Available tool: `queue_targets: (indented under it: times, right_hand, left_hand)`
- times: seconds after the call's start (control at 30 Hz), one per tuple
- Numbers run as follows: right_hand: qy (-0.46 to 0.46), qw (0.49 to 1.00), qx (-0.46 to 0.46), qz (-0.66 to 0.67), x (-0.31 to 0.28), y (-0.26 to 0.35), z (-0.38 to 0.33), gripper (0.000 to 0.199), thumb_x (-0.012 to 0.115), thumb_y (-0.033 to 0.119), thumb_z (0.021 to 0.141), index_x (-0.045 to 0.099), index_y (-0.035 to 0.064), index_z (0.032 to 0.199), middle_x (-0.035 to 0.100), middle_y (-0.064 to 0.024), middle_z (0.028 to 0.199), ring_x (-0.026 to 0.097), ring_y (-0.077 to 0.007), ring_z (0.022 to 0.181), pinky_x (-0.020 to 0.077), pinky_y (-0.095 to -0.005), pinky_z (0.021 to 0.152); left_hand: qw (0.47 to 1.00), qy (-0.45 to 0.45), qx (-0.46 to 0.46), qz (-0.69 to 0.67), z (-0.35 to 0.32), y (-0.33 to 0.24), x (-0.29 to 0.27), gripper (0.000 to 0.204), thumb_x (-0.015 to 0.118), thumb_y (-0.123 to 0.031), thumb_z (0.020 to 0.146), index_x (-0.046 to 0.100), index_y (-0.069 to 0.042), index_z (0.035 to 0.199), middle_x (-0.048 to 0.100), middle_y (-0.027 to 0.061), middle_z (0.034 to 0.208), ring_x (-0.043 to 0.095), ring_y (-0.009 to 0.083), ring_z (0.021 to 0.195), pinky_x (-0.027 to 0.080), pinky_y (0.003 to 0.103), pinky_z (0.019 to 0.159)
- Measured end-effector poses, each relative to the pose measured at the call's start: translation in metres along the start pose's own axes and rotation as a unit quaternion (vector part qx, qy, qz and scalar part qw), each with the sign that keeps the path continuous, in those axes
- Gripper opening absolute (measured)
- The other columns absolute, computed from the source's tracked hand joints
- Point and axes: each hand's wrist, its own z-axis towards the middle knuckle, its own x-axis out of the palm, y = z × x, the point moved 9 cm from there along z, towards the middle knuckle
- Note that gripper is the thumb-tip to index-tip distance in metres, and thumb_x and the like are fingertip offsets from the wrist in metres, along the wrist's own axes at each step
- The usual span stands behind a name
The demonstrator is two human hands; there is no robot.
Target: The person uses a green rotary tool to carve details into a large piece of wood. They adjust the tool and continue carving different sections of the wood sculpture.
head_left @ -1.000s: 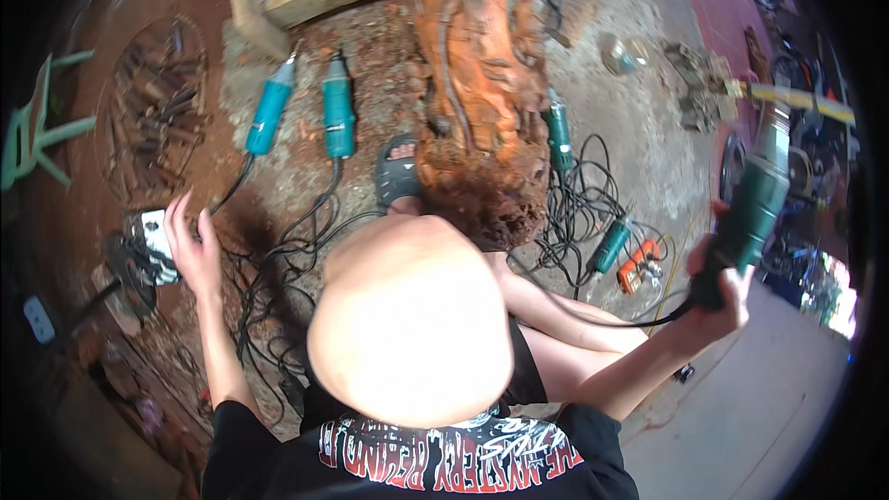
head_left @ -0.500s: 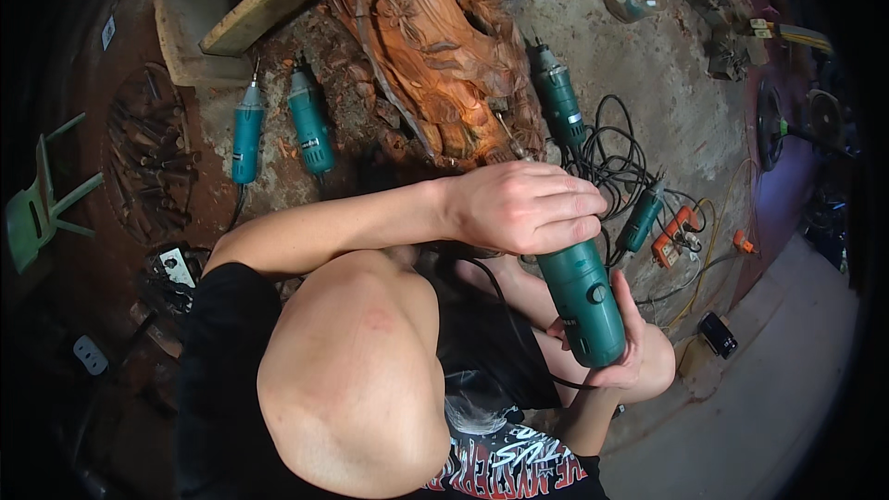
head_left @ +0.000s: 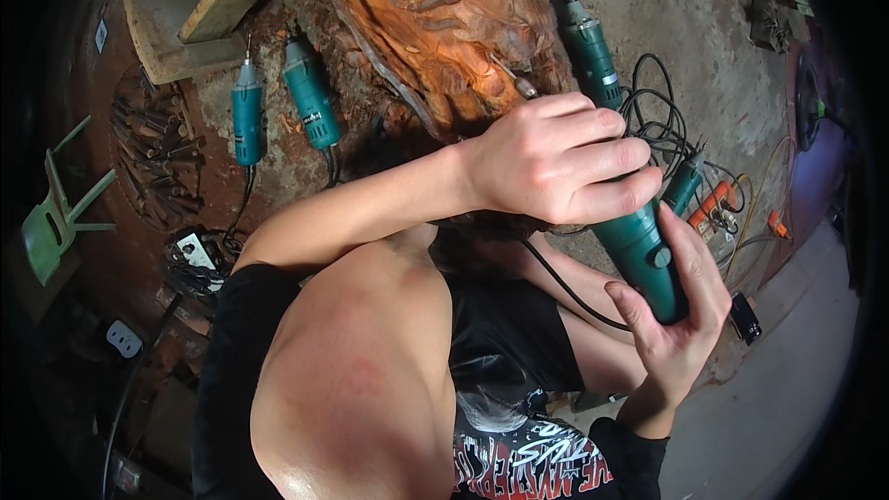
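A green electric die grinder [head_left: 639, 255] slants across my front, its nose toward a reddish-brown carved wood piece [head_left: 431, 23]. My left hand [head_left: 565, 162] wraps over the grinder's front, the fingers curled round it and the palm hidden. The rear end rests in my right hand [head_left: 685, 306], its thumb and fingers on opposite sides of the body. Beyond my left knuckles the metal collet [head_left: 526, 88] shows, with a thin bit at the carving's lower edge. Whether the bit touches the wood I cannot tell. A black cord runs from near the grinder past my legs.
Two more green grinders [head_left: 247, 116] [head_left: 313, 102] lie left of the carving, another [head_left: 590, 46] right of it. Tangled black cables [head_left: 662, 116] and an orange power strip [head_left: 715, 208] lie farther right. Carving tools [head_left: 157, 148] fan out at left, below a wooden box [head_left: 153, 18]. A green stool [head_left: 56, 222] stands far left.
Both hands and the grinder appear farther right, and the view has shifted too. The collet and bit now show past my left hand. My right thumb shows more clearly round the rear end.
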Motion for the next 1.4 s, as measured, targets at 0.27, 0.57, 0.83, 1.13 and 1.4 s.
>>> queue_targets:
  times: [0.27,0.57,0.83,1.13,1.4]
  right_hand:
    - [-0.007,0.999,-0.006,-0.04,0.001,0.002,0.006,0.062,0.088,0.013,0.074,0.07,0.0014,0.132,0.072,-0.0215,0.123,0.073,-0.0374,0.109,0.059,-0.0415,0.091]
    - [0.06,0.942,-0.18,0.278,0.012,-0.08,-0.045,0.08,0.095,0.032,0.073,0.063,0.0065,0.141,0.063,-0.0297,0.138,0.061,-0.0419,0.131,0.0462,-0.0533,0.11]
    - [-0.089,0.949,0.022,0.302,0.032,-0.086,-0.064,0.051,0.075,0.033,0.093,0.058,0.0048,0.131,0.059,-0.019,0.134,0.056,-0.0281,0.127,0.0475,-0.0444,0.106]
    - [-0.126,0.946,0.186,0.233,0.088,-0.087,-0.053,0.044,0.066,0.028,0.096,0.058,0.0,0.129,0.058,-0.0166,0.131,0.056,-0.0224,0.124,0.0481,-0.0432,0.104]
    - [-0.15,0.934,0.175,0.272,0.089,-0.069,-0.032,0.047,0.067,0.028,0.094,0.057,-0.0001,0.13,0.06,-0.016,0.127,0.058,-0.0226,0.119,0.0501,-0.0426,0.101]
  left_hand:
    - [1.0,-0.006,-0.022,0.001,-0.003,0.009,0.0,0.024,0.073,-0.016,0.079,0.073,-0.015,0.102,0.07,0.0014,0.093,0.068,0.0177,0.079,0.054,0.028,0.062]
    - [0.998,0.049,0.041,0.018,0.001,-0.014,0.005,0.023,0.074,-0.019,0.082,0.068,-0.012,0.103,0.068,0.0008,0.097,0.068,0.0156,0.085,0.056,0.028,0.069]
    - [0.984,0.027,0.176,0.008,0.031,-0.028,-0.031,0.013,0.069,-0.018,0.084,0.059,-0.016,0.093,0.054,-0.0042,0.082,0.061,0.014,0.078,0.046,0.031,0.063]
    - [0.936,-0.131,-0.123,0.304,-0.023,-0.02,-0.287,0.02,0.074,-0.018,0.082,0.076,-0.017,0.102,0.069,0.0059,0.11,0.066,0.0275,0.102,0.053,0.044,0.085]
    - [0.396,-0.483,-0.568,0.536,-0.51,-0.231,-0.682,0.019,0.076,-0.02,0.091,0.08,-0.008,0.105,0.079,0.0067,0.093,0.073,0.0151,0.081,0.057,0.033,0.08]
